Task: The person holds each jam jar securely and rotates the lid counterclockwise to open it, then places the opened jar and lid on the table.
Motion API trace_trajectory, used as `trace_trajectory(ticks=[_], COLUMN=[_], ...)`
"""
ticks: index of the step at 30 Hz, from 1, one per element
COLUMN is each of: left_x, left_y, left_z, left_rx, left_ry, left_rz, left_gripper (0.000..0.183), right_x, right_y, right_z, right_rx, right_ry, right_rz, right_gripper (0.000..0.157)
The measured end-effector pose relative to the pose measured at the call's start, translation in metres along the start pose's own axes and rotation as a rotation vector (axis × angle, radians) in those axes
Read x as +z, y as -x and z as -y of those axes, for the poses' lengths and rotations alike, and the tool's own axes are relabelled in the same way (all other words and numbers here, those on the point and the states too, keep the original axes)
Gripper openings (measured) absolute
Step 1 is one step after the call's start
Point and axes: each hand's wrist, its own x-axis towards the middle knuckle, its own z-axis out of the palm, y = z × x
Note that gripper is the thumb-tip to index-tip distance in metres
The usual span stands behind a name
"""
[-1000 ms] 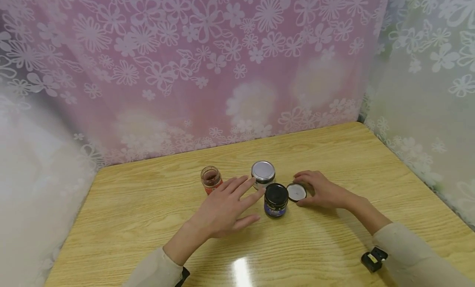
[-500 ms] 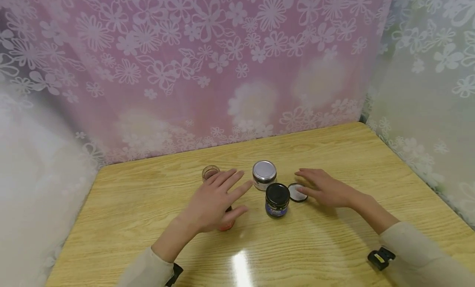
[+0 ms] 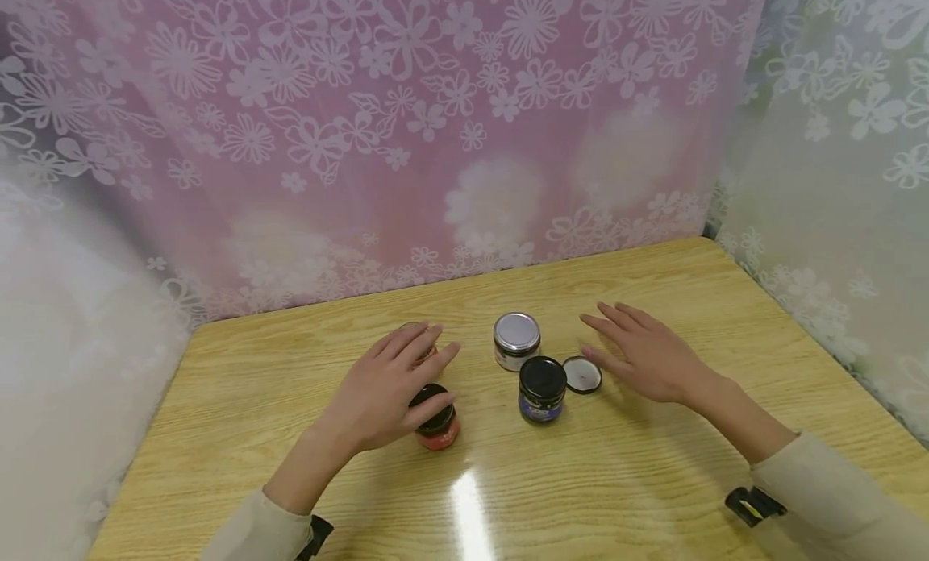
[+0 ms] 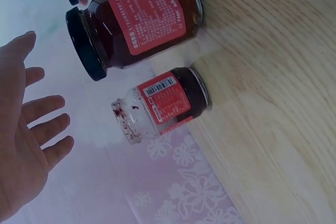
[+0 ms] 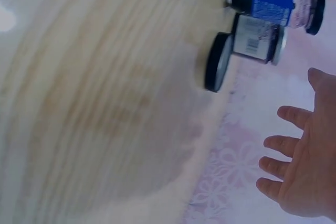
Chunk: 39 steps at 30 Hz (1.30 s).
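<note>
My left hand [image 3: 377,384], fingers spread, hovers over two red-labelled jars and holds nothing. One is a strawberry jam jar [image 4: 142,17] with a black lid. Behind it stands a lidless jar [image 4: 163,100], partly full and smeared inside; in the head view my fingers hide much of it. My right hand [image 3: 646,355] is also empty, fingers extended, just right of a loose lid [image 3: 583,376]. This lid lies with its pale inner side up. Beside it stands a blue-labelled jar [image 3: 542,396] with a black lid, and behind that a jar [image 3: 517,339] with a silver lid.
All the jars stand upright on a wood-grain table [image 3: 290,359]. A pink flowered curtain [image 3: 406,142] hangs along its back edge, and a pale one [image 3: 835,182] along the right side.
My right hand has let go of the loose lid and drawn slightly away to the right. My left hand has moved left and nearer, uncovering the black-lidded strawberry jam jar.
</note>
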Motion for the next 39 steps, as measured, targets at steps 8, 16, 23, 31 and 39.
trace_trajectory(ticks=[8, 16, 23, 31, 39], left_x=[-0.002, -0.003, -0.002, 0.002, 0.005], left_y=[0.013, 0.029, 0.05, 0.07, 0.078], left_z=[0.005, 0.012, 0.016, 0.018, 0.014], left_rx=[-0.057, -0.169, -0.213, -0.239, -0.241], left_ry=[-0.015, -0.051, -0.062, -0.086, -0.102], left_rz=[-0.038, -0.069, -0.055, -0.057, -0.082], left_gripper=[0.06, 0.066, 0.068, 0.069, 0.068], right_x=[-0.017, -0.028, -0.028, -0.027, -0.016], right_y=[0.002, 0.0, -0.004, -0.007, -0.007], right_z=[0.024, 0.053, 0.073, 0.099, 0.119], right_rx=[-0.021, -0.064, -0.09, -0.119, -0.169], right_ry=[0.051, 0.116, 0.103, 0.114, 0.142], right_rz=[-0.042, -0.11, -0.183, -0.19, -0.173], right_gripper=[0.062, 0.062, 0.062, 0.067, 0.068])
